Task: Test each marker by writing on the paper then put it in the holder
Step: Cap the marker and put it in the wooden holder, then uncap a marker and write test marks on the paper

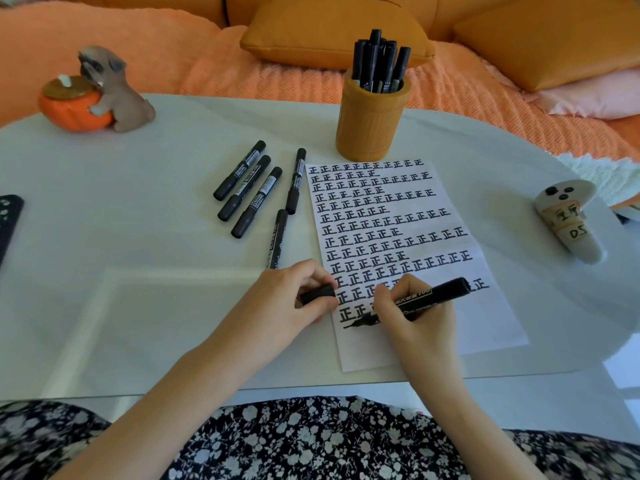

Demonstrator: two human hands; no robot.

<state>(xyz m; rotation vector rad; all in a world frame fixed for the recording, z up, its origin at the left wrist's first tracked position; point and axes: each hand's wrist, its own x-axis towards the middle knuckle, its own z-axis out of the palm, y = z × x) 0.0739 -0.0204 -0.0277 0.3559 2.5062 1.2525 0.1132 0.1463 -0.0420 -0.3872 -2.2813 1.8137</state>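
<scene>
A white sheet of paper [491, 327], filled with rows of black written characters, lies on the pale table [138, 237]. My right hand [419, 327] grips an uncapped black marker [429, 296], its tip touching the paper's lower left part. My left hand [294, 299] holds the marker's black cap [317, 294] at the paper's left edge. Several capped black markers [258, 192] lie left of the paper, one [277, 240] reaching under my left hand. An orange cylindrical holder [370, 116] with several black markers [379, 64] upright in it stands beyond the paper's top.
A dog-and-pumpkin figurine [97, 95] stands at the far left of the table. A white ghost-like figurine [571, 220] lies at the right. A dark object [8, 220] shows at the left edge. Orange cushions [329, 32] lie beyond the table.
</scene>
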